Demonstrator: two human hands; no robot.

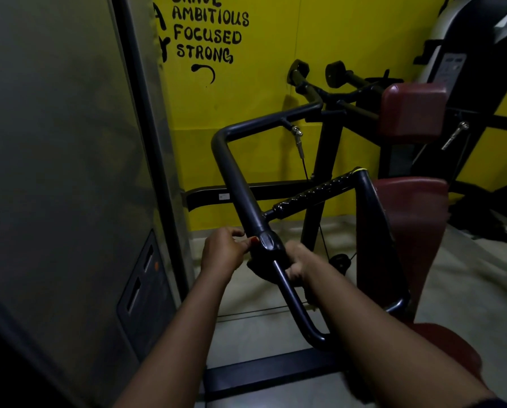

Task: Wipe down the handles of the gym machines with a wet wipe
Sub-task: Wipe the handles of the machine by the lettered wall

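Our left hand (225, 251) sits at the 9 o'clock side of the handle (240, 187), fingers curled, one red-nailed tip touching the bar at its collar; whether it grips or only steadies we cannot tell; the handle is a thick dark tube whose long axis runs from 11 o'clock, up by the bend, down to 5 o'clock, where it narrows to a thin rod passing between our forearms; under the collar hangs a dark fold that we take for the wet wipe (256, 269), though the light is too dim to be sure; our right hand (298, 265) is at the 3 o'clock side, fingers closed round the thin rod and seemingly that fold, wrist low, forearm coming in from 5 o'clock; both hands are at the bar, so we judge the coming stroke must travel along the axis toward 11 o'clock, over the thick length; the red pad (411, 201) stands further toward 3 o'clock, apart from the hands.
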